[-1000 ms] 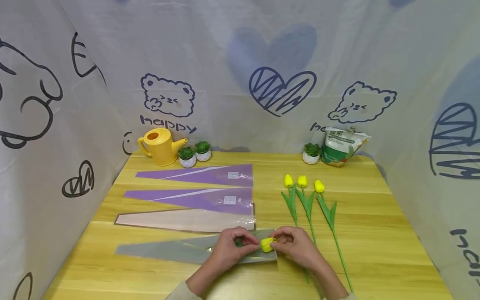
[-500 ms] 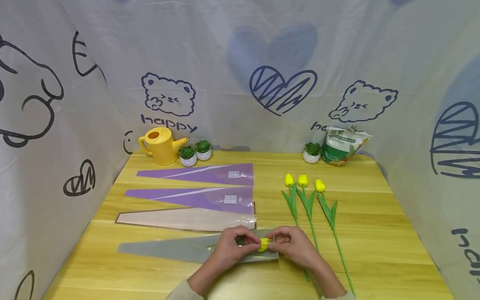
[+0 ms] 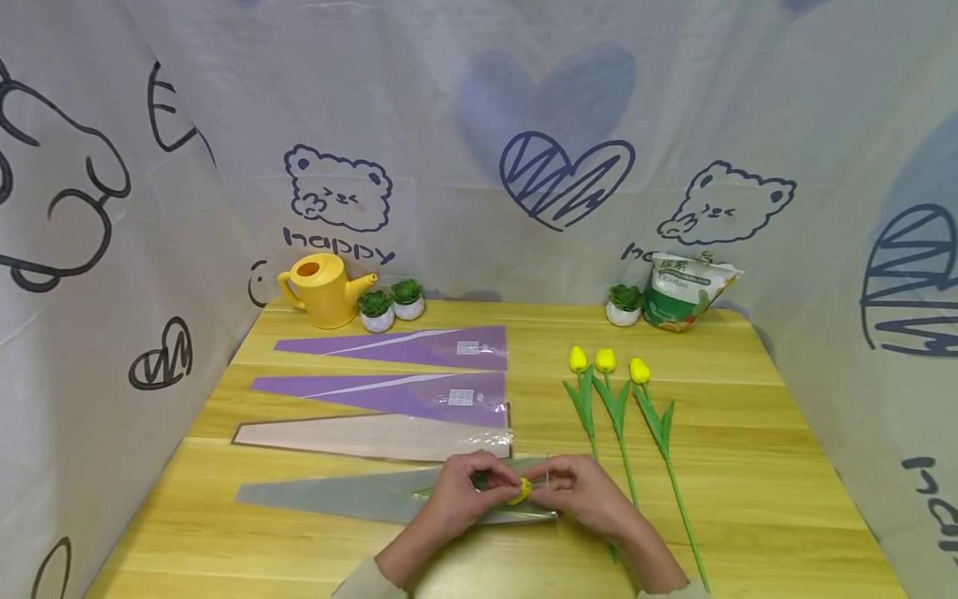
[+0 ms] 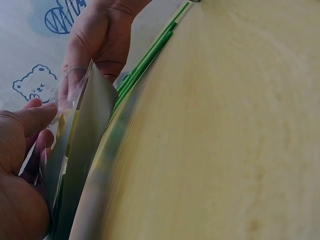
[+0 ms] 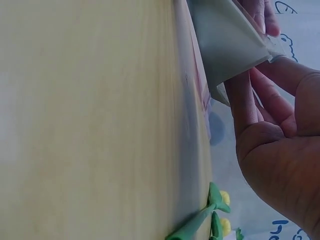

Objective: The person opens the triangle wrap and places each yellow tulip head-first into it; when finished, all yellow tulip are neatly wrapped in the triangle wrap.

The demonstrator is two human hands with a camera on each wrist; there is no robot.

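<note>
While the left hand (image 3: 464, 491) pinches the clear film of a gray flower sleeve (image 3: 322, 495) — thumb and forefinger almost together — the right hand (image 3: 587, 492) curls at the sleeve's mouth, its thumb and forefinger only slightly apart. Whether those right fingertips grip the film or the bud cannot be told. The yellow tulip (image 3: 521, 492) they meet over lies in the sleeve, its bud between both sets of fingertips, a green leaf showing under the left fingers.

Beyond the left fingers lie a cream sleeve with a dark border (image 3: 344, 437) and two purple sleeves (image 3: 389, 395), with a yellow watering can (image 3: 329, 291) and two potted succulents (image 3: 407, 299) farther off. Three loose tulips (image 3: 605, 360) lie with their buds beyond the right fingers, well short of a third potted succulent (image 3: 624, 306) and a green-and-white bag (image 3: 681, 291).
</note>
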